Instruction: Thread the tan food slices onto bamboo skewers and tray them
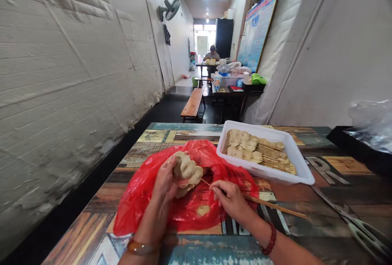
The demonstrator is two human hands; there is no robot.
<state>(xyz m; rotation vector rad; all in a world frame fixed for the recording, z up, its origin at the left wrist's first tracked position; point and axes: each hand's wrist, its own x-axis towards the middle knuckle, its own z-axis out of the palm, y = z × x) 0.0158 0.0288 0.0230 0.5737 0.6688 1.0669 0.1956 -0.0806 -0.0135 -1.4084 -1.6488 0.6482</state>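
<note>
My left hand (pixel 167 179) is closed around several thin, round, pale beige slices (pixel 186 171), which overlap in a row. What food they are I cannot tell. My right hand (pixel 228 197) pinches a thin bamboo skewer (pixel 206 181), its far end at the slices' right edge. How far it runs into them is hidden. Under both hands spreads an open red plastic bag (pixel 137 203) with another slice (pixel 203 210) in it. Past my right hand, a white plastic tray (pixel 298 163) holds several skewers threaded with similar slices (pixel 241 146), their sticks pointing right.
Thin sticks (pixel 278 206) lie right of the bag. Scissors (pixel 352 220) rest at the table's right side, near a black container (pixel 346 138) with clear plastic. Beyond the table (pixel 183 252) stand a wooden bench (pixel 192 103) and a laden table; a person (pixel 212 54) sits farther back.
</note>
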